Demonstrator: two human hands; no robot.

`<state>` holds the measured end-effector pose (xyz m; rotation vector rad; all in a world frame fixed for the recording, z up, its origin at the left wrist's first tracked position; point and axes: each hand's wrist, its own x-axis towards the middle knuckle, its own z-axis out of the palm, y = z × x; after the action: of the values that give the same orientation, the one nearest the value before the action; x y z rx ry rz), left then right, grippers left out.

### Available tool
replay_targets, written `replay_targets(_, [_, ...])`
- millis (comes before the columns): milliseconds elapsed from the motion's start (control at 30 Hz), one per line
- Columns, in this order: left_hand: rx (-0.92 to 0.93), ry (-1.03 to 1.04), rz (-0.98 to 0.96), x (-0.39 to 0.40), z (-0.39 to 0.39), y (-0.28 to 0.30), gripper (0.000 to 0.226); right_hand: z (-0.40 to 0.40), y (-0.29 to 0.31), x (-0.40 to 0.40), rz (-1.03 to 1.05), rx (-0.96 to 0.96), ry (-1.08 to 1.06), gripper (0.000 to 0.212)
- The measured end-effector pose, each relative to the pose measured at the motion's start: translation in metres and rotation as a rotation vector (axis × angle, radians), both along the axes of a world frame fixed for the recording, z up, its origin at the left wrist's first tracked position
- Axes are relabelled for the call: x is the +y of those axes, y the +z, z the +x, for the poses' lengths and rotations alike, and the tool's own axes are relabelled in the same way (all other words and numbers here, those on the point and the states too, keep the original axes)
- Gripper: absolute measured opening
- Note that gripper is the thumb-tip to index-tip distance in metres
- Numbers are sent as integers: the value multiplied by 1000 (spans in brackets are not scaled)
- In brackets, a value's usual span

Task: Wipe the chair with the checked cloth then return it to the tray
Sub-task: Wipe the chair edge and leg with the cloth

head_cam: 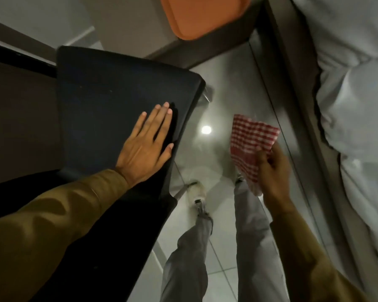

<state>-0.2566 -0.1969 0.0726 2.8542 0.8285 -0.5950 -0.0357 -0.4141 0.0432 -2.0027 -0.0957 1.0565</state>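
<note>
Looking down from standing height. Our left hand (147,141) lies flat, fingers spread, on the dark chair (109,99), near the edge at about 3 o'clock of that panel; it grips nothing, only presses. Our right hand (271,164) is out at 3 o'clock of the view, over the pale floor (218,258), well apart from the chair, fingers pinched together on the lower part of the checked cloth (252,138). The cloth is red and white, thin, and fans upward from the pinch with soft folds; we judge it light, limp and easy to bunch, so it will need wadding into the palm to give a firm wiping face. It should not slip on the chair's matte surface. The chair looks stiff and smooth; we would guess it shifts if pushed hard, so the flat left hand seems well placed to steady it. The orange tray (201,16) sits at 12 o'clock on a ledge, only partly in view. A white bed (347,83) runs down the 2 to 4 o'clock side. Whether wiping has been done, we cannot tell.
</note>
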Motion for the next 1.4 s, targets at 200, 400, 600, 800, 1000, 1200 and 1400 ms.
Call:
replay_targets(200, [-25, -1, 26, -45, -12, -48, 82, -81, -50, -93, -155, 85, -113, 39])
replay_targets(400, [-102, -78, 81, -70, -30, -77, 82, -123, -91, -142, -198, 92, -96, 33])
replay_targets(600, [-157, -5, 21, -78, -40, -87, 90, -163, -121, -168, -213, 76, -35, 30])
replay_targets(800, [-247, -8, 35, -84, -42, -105, 93, -219, -129, -148, -147, 178, -69, 28])
replay_targets(1000, [-310, 8, 102, -91, -39, -120, 93, -270, -122, -90, 136, 374, 25, 31])
replay_targets(1200, [-334, 25, 114, -93, -40, -124, 90, -304, -136, -80, 191, 261, -89, 38])
replay_targets(1400, [-342, 7, 126, -93, -42, -128, 87, -328, -199, -78, 105, 304, -232, 32])
